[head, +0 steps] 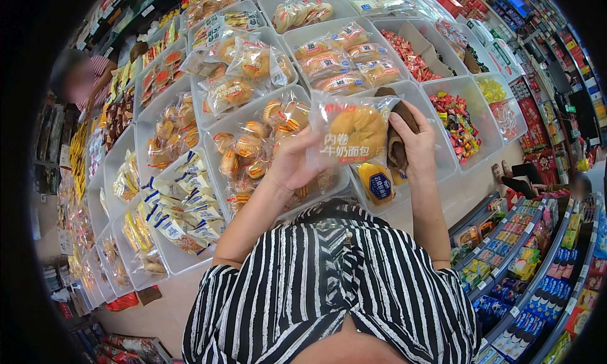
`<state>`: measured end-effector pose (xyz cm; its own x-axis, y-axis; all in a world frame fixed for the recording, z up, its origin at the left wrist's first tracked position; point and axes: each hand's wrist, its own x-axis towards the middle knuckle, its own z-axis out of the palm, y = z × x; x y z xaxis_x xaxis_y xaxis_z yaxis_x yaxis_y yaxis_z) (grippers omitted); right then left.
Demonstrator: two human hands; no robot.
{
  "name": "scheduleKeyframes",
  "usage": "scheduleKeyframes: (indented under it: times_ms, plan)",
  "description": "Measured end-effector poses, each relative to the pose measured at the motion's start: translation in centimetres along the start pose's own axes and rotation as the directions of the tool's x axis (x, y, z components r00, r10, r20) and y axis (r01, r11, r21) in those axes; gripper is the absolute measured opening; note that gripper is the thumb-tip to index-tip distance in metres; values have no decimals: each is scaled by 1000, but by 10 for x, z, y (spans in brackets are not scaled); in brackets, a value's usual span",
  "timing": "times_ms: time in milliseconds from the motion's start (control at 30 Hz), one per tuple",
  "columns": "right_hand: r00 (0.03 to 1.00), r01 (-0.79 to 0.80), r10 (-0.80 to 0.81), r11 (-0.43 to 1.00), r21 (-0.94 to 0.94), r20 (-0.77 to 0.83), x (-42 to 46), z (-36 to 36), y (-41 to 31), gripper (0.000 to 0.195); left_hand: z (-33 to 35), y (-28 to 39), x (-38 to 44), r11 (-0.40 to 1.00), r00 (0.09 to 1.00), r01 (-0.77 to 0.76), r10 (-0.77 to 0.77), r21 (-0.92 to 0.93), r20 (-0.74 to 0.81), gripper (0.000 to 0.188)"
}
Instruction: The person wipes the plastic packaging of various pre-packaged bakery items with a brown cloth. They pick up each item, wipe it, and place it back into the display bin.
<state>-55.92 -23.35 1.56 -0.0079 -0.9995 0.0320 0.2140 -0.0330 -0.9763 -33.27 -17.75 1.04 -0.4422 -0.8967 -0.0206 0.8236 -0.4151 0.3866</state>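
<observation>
A clear bag with a round, golden milk bread [359, 128] is raised over the plastic bins in front of me. My left hand [298, 161] grips the left side of the bag, with part of the fingers hidden behind it. In my right hand [416, 135] is a folded brown cloth [397, 151], held against or close to the bag's right edge. Below the hands, a translucent bin [438, 174] contains a packaged bread with a dark blue label [378, 183]. Just left of it stands a bin of wrapped small cakes [251, 143].
Bins of more bagged bread [231, 90], packaged buns [339, 60] and wrapped candies [453, 124] surround my hands. Snack shelves [510, 259] rise at the lower right. A person in a striped top [97, 74] is at the left; another person's legs [521, 179] show at the right.
</observation>
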Motion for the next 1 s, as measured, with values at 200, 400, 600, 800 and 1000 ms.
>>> scheduleKeyframes:
  times_ms: [200,400,600,800,1000]
  plan:
    - [999,2,-2,1000,-3,-44,1,4,-1,38,4,-3,0,987,993,-21,40,161,-115,70]
    - [778,542,-624,601,-587,80,-13,5,-21,40,-1,-3,5,980,981,-62,95,189,-171,65]
    - [509,854,-601,261,-451,616,-55,46,-34,47,-27,-9,8,999,992,-39,34,-38,-121,49]
    - [623,726,-669,304,-617,405,-25,26,-36,41,1,-6,11,979,973,-98,132,180,-190,59]
    - [650,665,-684,302,-683,330,-19,24,-42,39,2,-7,13,985,970,-94,124,146,-208,53]
